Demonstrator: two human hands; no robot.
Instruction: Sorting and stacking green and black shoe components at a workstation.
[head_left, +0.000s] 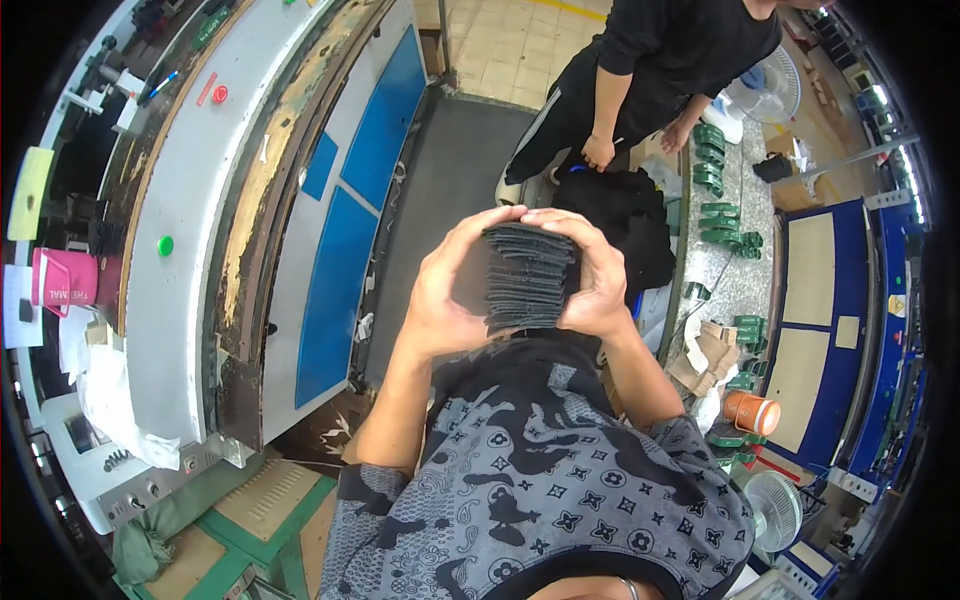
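Note:
Between my two hands is a thick stack of dark grey fabric pieces (527, 280), its layered edges facing me. My left hand (447, 285) curves round the stack's left side, fingers over the top and thumb at the bottom. On the other side my right hand (597, 275) grips it the same way, and the fingertips of both hands meet at the top. The stack is held up in front of my chest. Beyond it, a heap of black cloth (625, 225) lies near the bench on the right.
A person in black (640, 80) stands ahead, a hand by the cloth heap. On the left runs a long machine with blue panels (340, 280). The speckled bench (730, 165) on the right bears green clamp-like parts (720, 225) and an orange jug (750, 412). Fans stand beside it.

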